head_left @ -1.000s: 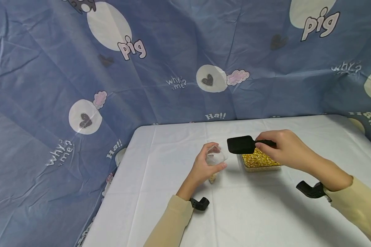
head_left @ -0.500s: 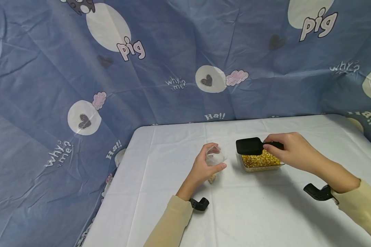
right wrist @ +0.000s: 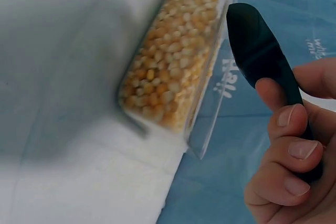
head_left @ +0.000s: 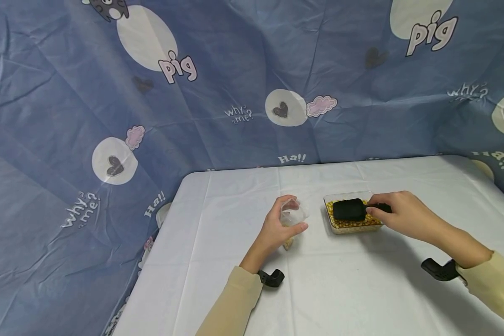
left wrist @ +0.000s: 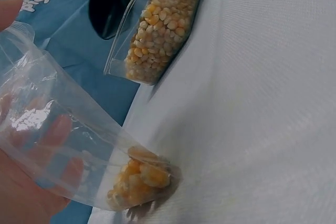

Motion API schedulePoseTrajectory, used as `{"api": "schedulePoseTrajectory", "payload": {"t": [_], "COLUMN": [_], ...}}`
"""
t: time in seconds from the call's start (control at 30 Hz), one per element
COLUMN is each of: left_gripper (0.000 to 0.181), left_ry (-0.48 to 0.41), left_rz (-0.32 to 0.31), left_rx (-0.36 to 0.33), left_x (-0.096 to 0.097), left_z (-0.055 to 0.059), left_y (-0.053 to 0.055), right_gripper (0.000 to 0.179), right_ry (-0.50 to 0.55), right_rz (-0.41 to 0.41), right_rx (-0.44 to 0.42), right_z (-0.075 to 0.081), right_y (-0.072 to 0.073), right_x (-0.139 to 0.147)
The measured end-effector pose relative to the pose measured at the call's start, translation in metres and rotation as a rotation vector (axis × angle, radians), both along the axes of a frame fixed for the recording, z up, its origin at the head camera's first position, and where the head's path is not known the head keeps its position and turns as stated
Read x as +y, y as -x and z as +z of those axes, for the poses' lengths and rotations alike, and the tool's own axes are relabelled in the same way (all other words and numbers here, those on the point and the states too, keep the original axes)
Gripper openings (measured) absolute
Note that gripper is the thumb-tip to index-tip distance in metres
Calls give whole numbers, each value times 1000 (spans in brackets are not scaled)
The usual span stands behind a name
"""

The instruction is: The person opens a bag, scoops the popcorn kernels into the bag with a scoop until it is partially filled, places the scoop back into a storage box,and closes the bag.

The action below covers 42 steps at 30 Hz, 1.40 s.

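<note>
Black and lower now, the scoop [head_left: 348,210] gripped by the right hand [head_left: 405,214] sits over the box [head_left: 357,229] at the bag's [head_left: 294,215] three o'clock, so corn [right wrist: 163,56] seems in reach, while the left hand [head_left: 276,226] curls round that bag.

Bag [head_left: 293,214] left of container [head_left: 354,229]; corn [right wrist: 173,51] in both; scoop [head_left: 349,210] above container.

Soft shadows, dim wrist views, glinting plastic bag [left wrist: 79,132]
</note>
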<state>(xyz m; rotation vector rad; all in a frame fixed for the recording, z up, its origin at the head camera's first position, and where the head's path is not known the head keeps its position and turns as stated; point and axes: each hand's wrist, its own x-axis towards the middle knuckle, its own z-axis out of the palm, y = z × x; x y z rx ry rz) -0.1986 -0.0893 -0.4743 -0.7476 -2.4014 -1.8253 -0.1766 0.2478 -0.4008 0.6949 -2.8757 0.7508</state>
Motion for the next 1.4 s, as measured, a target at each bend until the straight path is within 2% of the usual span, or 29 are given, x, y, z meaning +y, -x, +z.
{"api": "schedulePoseTrajectory", "payload": {"t": [0.13,0.33,0.67,1.13,1.4], "left_gripper": [69,69,68,69,68], "left_ry": [4,4,9,24,0], "left_rz": [0,1,1,5,-8], "left_rx": [4,31,5,8,5], "left_x": [0,-1,-1,-3,-3], "left_z": [0,1,2,1,1], "left_y": [0,0,1,1,2], "right_gripper": [11,16,13,5,24], "right_ry": [-21,-30,-95,-254,-336], "right_rz": [-1,-1,8,14,31], "right_rx": [-38,-82,-90,-101,-107], "right_z": [-3,1,7,33,46], "right_y": [0,0,4,10,11], "right_x": [4,12,25,29,24]}}
